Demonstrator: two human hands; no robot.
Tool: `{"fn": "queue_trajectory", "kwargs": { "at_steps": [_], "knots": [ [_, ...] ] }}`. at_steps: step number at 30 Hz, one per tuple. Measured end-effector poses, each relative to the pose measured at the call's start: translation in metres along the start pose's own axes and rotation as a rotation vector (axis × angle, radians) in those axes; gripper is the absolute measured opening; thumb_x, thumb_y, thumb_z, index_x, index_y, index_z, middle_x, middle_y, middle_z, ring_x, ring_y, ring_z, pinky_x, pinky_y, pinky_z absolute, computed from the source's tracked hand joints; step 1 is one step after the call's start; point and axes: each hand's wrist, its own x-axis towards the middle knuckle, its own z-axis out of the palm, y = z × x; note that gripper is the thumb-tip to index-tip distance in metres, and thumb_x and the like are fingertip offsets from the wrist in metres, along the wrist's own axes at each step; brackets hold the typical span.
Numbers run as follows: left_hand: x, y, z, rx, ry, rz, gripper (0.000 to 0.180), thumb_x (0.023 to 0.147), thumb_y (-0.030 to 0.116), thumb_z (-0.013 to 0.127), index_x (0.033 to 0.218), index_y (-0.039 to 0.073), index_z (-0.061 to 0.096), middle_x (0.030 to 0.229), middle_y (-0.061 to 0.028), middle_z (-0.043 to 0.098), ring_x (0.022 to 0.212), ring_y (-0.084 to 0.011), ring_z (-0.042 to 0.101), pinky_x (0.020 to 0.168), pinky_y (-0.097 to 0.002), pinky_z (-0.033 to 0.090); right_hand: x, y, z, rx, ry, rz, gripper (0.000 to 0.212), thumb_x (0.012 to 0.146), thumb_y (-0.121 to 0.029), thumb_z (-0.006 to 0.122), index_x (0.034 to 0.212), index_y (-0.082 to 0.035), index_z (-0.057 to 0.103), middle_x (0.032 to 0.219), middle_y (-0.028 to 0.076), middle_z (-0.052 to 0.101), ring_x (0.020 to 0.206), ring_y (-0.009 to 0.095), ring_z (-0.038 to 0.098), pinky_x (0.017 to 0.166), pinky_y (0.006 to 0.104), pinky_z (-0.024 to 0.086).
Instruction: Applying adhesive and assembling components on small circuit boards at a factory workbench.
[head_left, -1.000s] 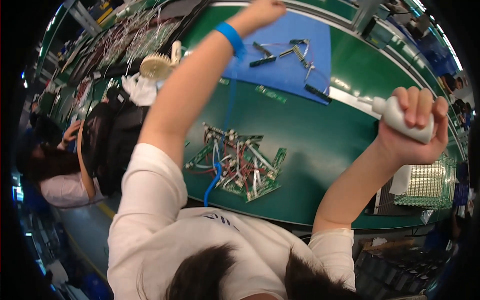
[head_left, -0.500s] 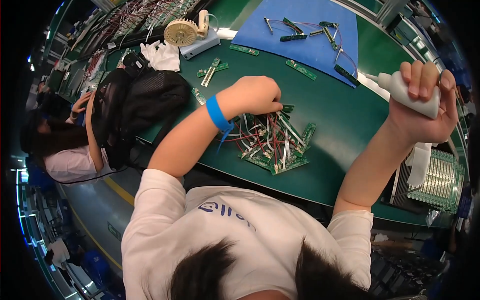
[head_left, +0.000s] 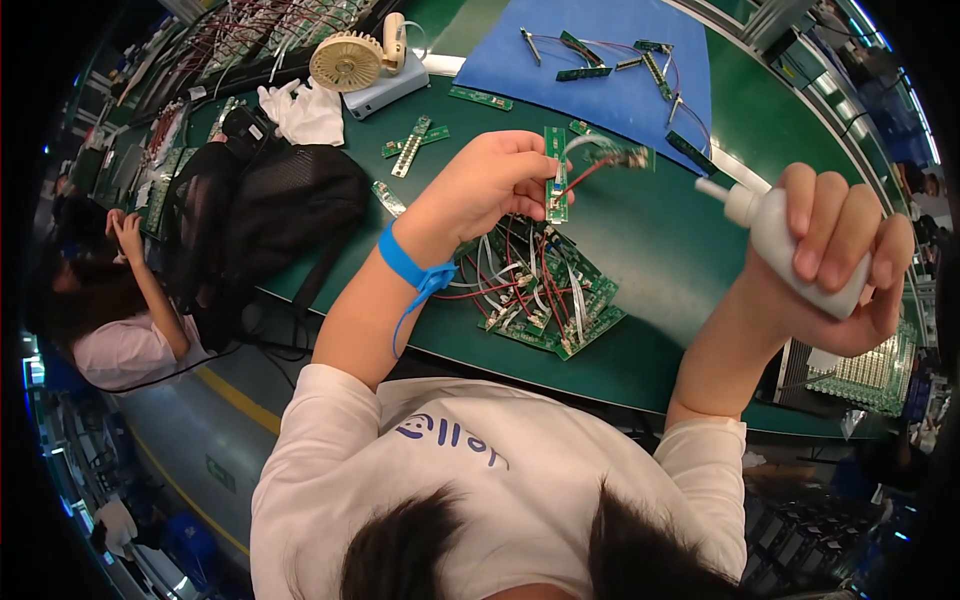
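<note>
My left hand [head_left: 488, 185], with a blue wrist strap [head_left: 405, 258], pinches a narrow green circuit board [head_left: 556, 190] upright between thumb and fingers. Red and white wires run from it to a second small board [head_left: 628, 158], which is blurred and hangs in the air to the right. Just below lies a heap of wired circuit boards [head_left: 590, 325] with tangled red and white leads. On the right, my right hand [head_left: 835, 245] is wrapped round a white squeeze bottle [head_left: 775, 240], its thin nozzle tilted up and left.
A blue mat [head_left: 500, 75] at the back carries several wired boards. Left of it are a beige fan [head_left: 347, 62], a grey box [head_left: 390, 90], white gloves [head_left: 305, 112] and a black bag [head_left: 300, 200]. A board panel [head_left: 870, 375] sits at right; a co-worker's arm [head_left: 155, 295] is far left.
My left hand has lifted a wired board up out of the heap, and its linked board swings to the right. My right hand and the bottle have come lower and slightly left.
</note>
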Motion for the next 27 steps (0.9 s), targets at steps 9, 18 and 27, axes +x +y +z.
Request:
{"fn": "queue_trajectory", "kwargs": {
  "at_steps": [9,18,27],
  "knots": [
    [-0.015,0.008,0.018,-0.079,-0.108,0.066,0.031,0.078,0.007,0.049,0.107,-0.002,0.045,0.078,-0.0127,0.061,0.061,-0.0137,0.060,0.053,-0.0232,0.051,-0.006,0.031,0.017,0.028,-0.191,0.258,0.026,0.087,-0.033,0.032,0.073,-0.014,0.042,0.058,0.002,0.049,0.050,0.011,0.046,0.057,0.0252,0.038],
    [-0.026,0.009,0.025,0.037,-0.100,0.087,0.021,0.076,0.005,0.054,0.096,-0.001,0.048,0.068,-0.0053,0.059,0.053,-0.0103,0.055,0.048,-0.0207,0.046,-0.010,0.054,0.024,0.068,-0.163,0.379,0.041,0.090,-0.045,0.025,0.076,-0.011,0.041,0.055,0.003,0.048,0.047,0.012,0.045,0.055,0.0262,0.039],
    [-0.025,0.003,0.026,0.088,-0.111,0.096,0.026,0.074,0.001,0.053,0.099,-0.003,0.046,0.065,-0.0048,0.058,0.052,-0.0091,0.054,0.047,-0.0203,0.043,-0.016,0.064,0.030,0.089,-0.065,0.451,0.045,0.091,-0.046,0.021,0.078,-0.009,0.042,0.052,0.004,0.047,0.044,0.012,0.045,0.050,0.0246,0.039]
  ]
}}
